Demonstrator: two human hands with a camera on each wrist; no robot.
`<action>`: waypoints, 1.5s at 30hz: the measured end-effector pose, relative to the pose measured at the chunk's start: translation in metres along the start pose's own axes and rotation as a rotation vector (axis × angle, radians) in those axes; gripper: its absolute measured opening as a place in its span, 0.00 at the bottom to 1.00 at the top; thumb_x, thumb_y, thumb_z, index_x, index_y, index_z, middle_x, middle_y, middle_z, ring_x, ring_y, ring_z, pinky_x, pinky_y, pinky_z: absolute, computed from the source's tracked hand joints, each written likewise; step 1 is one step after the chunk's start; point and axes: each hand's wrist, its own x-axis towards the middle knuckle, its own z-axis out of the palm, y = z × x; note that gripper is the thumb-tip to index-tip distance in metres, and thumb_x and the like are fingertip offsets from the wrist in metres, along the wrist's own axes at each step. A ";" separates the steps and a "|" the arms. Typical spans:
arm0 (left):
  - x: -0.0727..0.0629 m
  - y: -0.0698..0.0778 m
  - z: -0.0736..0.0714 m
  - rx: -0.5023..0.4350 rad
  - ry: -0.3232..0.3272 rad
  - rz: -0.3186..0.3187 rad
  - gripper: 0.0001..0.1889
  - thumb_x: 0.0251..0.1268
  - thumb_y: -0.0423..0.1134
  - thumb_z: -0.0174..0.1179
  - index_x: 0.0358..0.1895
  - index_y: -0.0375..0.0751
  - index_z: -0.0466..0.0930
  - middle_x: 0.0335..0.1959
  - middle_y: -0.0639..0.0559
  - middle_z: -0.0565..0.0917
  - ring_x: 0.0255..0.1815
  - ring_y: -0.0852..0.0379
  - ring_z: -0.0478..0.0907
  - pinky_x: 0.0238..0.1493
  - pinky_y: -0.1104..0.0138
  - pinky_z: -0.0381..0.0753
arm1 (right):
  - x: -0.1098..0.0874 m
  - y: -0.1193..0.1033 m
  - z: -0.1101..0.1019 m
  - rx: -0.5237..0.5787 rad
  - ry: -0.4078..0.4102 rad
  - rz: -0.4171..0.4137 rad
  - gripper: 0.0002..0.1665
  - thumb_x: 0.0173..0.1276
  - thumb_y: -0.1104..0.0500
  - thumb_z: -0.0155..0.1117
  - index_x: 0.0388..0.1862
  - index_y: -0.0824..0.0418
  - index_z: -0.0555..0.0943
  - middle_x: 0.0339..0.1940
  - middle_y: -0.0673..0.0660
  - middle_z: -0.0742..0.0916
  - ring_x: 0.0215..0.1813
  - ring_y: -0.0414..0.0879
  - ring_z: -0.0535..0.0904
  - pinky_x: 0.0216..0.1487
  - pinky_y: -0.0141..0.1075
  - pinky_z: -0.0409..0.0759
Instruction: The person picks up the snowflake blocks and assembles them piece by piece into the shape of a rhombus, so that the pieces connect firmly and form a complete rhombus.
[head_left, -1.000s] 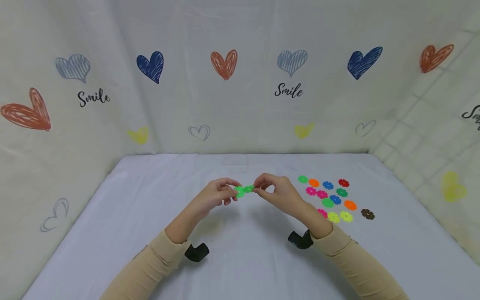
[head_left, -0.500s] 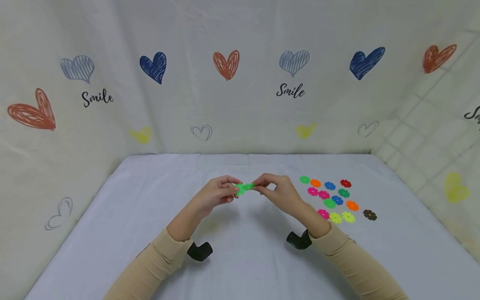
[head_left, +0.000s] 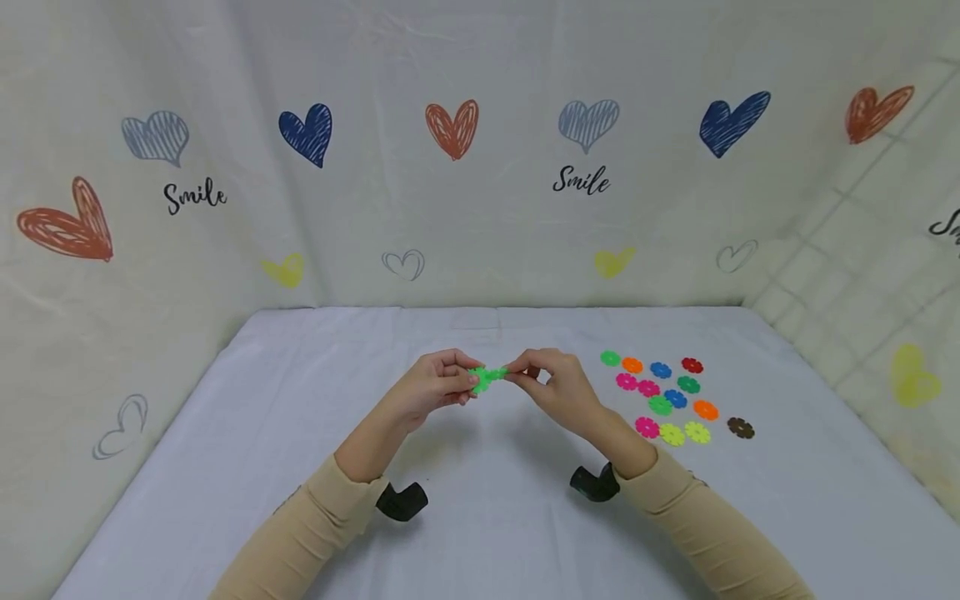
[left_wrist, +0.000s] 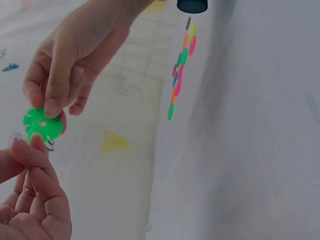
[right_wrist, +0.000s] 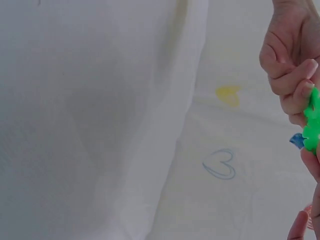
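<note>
Bright green notched flower discs [head_left: 481,381] are held up over the middle of the table, joined or pressed against each other. My left hand [head_left: 431,388] pinches the left part of them between thumb and fingers. From the other side, my right hand [head_left: 561,387] pinches the right-hand green disc [head_left: 498,374] by its edge with thumb and index finger. In the left wrist view that disc [left_wrist: 50,129] faces the camera, its slots and centre hole showing, with the left fingertips right at its lower edge. The right wrist view catches the green pieces [right_wrist: 312,131] only at the frame's side.
Several loose flower discs lie at the right of the white-covered table [head_left: 300,433], among them a red disc [head_left: 692,365], a brown disc [head_left: 741,427] and a yellow disc [head_left: 697,432]. Behind the table hangs a pale curtain [head_left: 510,225] printed with hearts. Black wrist mounts [head_left: 402,502] hang below both sleeves.
The green disc in my right fingers has tipped to look thinner, nearly edge-on in the head view. Both hands stay almost in place; the head view has shifted slightly.
</note>
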 end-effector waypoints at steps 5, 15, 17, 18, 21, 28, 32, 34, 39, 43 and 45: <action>-0.003 0.002 0.001 0.012 -0.005 0.010 0.08 0.73 0.24 0.56 0.50 0.25 0.77 0.26 0.54 0.83 0.24 0.61 0.74 0.32 0.74 0.77 | -0.001 0.001 0.002 -0.008 -0.002 -0.016 0.10 0.57 0.75 0.76 0.35 0.63 0.89 0.30 0.51 0.89 0.27 0.41 0.73 0.29 0.39 0.74; -0.003 -0.001 0.000 0.052 -0.018 0.017 0.07 0.73 0.25 0.57 0.49 0.25 0.77 0.27 0.54 0.83 0.24 0.60 0.73 0.32 0.74 0.76 | 0.000 -0.002 0.003 -0.063 -0.006 -0.083 0.11 0.54 0.75 0.78 0.34 0.63 0.89 0.28 0.51 0.89 0.26 0.40 0.72 0.27 0.37 0.72; -0.002 -0.001 -0.002 0.056 -0.023 0.000 0.08 0.74 0.26 0.57 0.51 0.26 0.77 0.27 0.54 0.83 0.24 0.60 0.73 0.33 0.73 0.77 | 0.001 -0.002 0.004 -0.072 -0.018 -0.075 0.11 0.55 0.74 0.78 0.35 0.63 0.89 0.29 0.51 0.89 0.26 0.40 0.73 0.28 0.38 0.72; -0.002 -0.002 -0.003 0.057 -0.029 -0.015 0.08 0.74 0.27 0.57 0.51 0.26 0.77 0.27 0.54 0.83 0.25 0.60 0.74 0.34 0.72 0.77 | 0.002 -0.003 0.004 -0.078 -0.029 -0.064 0.11 0.56 0.73 0.78 0.36 0.62 0.89 0.29 0.50 0.89 0.26 0.40 0.73 0.29 0.38 0.72; -0.001 -0.002 -0.007 0.086 -0.059 -0.057 0.10 0.75 0.29 0.57 0.54 0.30 0.76 0.26 0.54 0.82 0.25 0.60 0.76 0.38 0.68 0.78 | 0.004 -0.002 0.004 -0.087 -0.072 -0.027 0.10 0.59 0.71 0.77 0.39 0.61 0.89 0.32 0.49 0.90 0.28 0.40 0.75 0.34 0.39 0.74; 0.002 -0.003 -0.012 0.145 -0.087 -0.102 0.12 0.75 0.33 0.59 0.56 0.33 0.76 0.27 0.55 0.84 0.28 0.59 0.79 0.43 0.62 0.80 | 0.006 0.001 0.001 -0.047 -0.137 0.004 0.11 0.62 0.70 0.75 0.44 0.62 0.89 0.38 0.51 0.91 0.34 0.42 0.81 0.43 0.44 0.80; 0.002 -0.001 -0.014 0.175 -0.065 -0.121 0.13 0.75 0.34 0.60 0.57 0.34 0.76 0.28 0.54 0.85 0.29 0.59 0.80 0.44 0.61 0.79 | 0.005 0.003 -0.001 0.009 -0.172 0.042 0.13 0.65 0.70 0.73 0.48 0.63 0.88 0.42 0.53 0.91 0.36 0.44 0.83 0.41 0.38 0.83; 0.003 -0.002 -0.016 0.188 -0.055 -0.118 0.13 0.75 0.35 0.60 0.57 0.35 0.77 0.29 0.54 0.85 0.30 0.58 0.81 0.44 0.60 0.79 | 0.004 0.006 -0.004 0.030 -0.185 0.072 0.14 0.66 0.70 0.72 0.50 0.64 0.87 0.43 0.54 0.91 0.37 0.46 0.84 0.38 0.35 0.83; 0.005 -0.002 -0.019 0.207 -0.039 -0.089 0.15 0.75 0.37 0.61 0.58 0.35 0.77 0.29 0.53 0.85 0.31 0.57 0.81 0.46 0.58 0.79 | 0.004 0.012 -0.016 0.050 -0.209 0.158 0.14 0.70 0.69 0.69 0.53 0.64 0.86 0.43 0.54 0.90 0.38 0.47 0.84 0.38 0.34 0.83; 0.005 0.000 -0.021 0.217 -0.022 -0.086 0.16 0.75 0.38 0.61 0.59 0.36 0.77 0.30 0.53 0.86 0.33 0.56 0.80 0.46 0.57 0.77 | 0.007 0.016 -0.028 0.049 -0.250 0.239 0.13 0.73 0.66 0.67 0.55 0.63 0.85 0.43 0.54 0.90 0.40 0.46 0.84 0.43 0.35 0.83; 0.004 -0.001 -0.023 0.216 -0.015 -0.084 0.16 0.75 0.37 0.61 0.60 0.36 0.77 0.31 0.52 0.86 0.33 0.56 0.80 0.48 0.56 0.77 | 0.007 0.021 -0.035 0.045 -0.261 0.273 0.13 0.73 0.65 0.67 0.55 0.63 0.85 0.43 0.55 0.90 0.41 0.51 0.85 0.44 0.36 0.83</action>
